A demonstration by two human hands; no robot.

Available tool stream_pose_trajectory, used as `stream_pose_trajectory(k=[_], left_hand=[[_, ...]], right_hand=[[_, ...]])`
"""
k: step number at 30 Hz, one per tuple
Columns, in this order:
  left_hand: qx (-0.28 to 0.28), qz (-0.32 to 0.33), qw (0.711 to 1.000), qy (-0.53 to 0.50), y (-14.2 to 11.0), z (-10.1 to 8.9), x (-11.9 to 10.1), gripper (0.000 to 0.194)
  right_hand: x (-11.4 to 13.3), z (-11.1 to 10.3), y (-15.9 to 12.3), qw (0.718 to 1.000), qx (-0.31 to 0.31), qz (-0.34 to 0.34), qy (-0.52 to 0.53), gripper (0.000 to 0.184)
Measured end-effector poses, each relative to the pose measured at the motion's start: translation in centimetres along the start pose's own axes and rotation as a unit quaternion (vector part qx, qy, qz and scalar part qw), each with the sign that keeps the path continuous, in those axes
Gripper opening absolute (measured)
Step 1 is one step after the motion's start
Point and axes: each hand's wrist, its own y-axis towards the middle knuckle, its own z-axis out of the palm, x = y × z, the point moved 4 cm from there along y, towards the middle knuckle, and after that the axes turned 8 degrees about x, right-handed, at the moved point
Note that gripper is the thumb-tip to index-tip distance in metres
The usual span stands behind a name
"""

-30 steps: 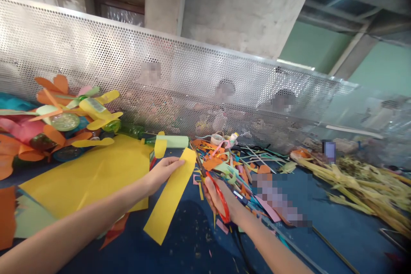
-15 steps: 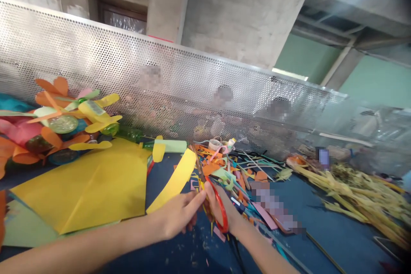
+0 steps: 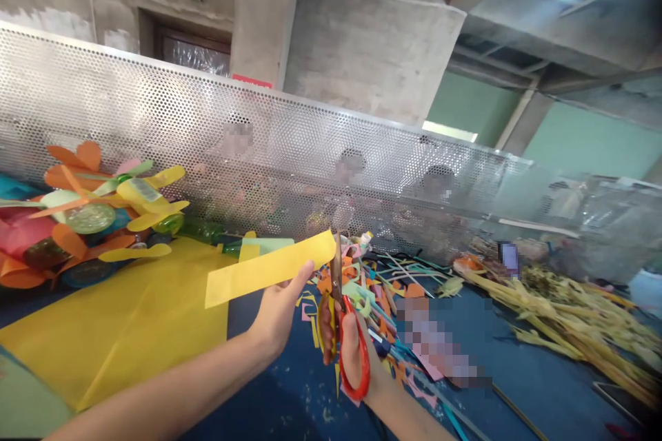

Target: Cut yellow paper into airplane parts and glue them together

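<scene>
1. Changed: yellow strip (image 3: 263, 272) swung from a steep slant to nearly level; its far end now points left, over the yellow sheet (image 3: 165, 317).
2. Left hand (image 3: 279, 310) has come away from the right; it now pinches the strip from below, thumb on the front, near the blade end.
3. Right hand (image 3: 352, 348) grips the scissors (image 3: 336, 282), thumb through the red loop, blades up.
4. Strip's right end sits at the blades; can't tell if between them.
5. Meaning: turned strip likely offers the blades a different edge; trimming looks unfinished.
</scene>
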Motion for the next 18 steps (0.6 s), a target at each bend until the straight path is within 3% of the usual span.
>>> stream_pose_trajectory(k=[6,18], left_hand=[[-0.06,-0.072,0.992,-0.089,-0.2,0.0,0.8,0.02],[-0.058,-0.068,0.992,-0.091,0.4,-0.9,2.1,0.015]], right_hand=[[-1.1,0.5,-0.5,1.0,0.004,0.005,0.025,0.05],[-0.6,0.5,0.2,0.999,-0.046,-0.027,0.0,0.052]])
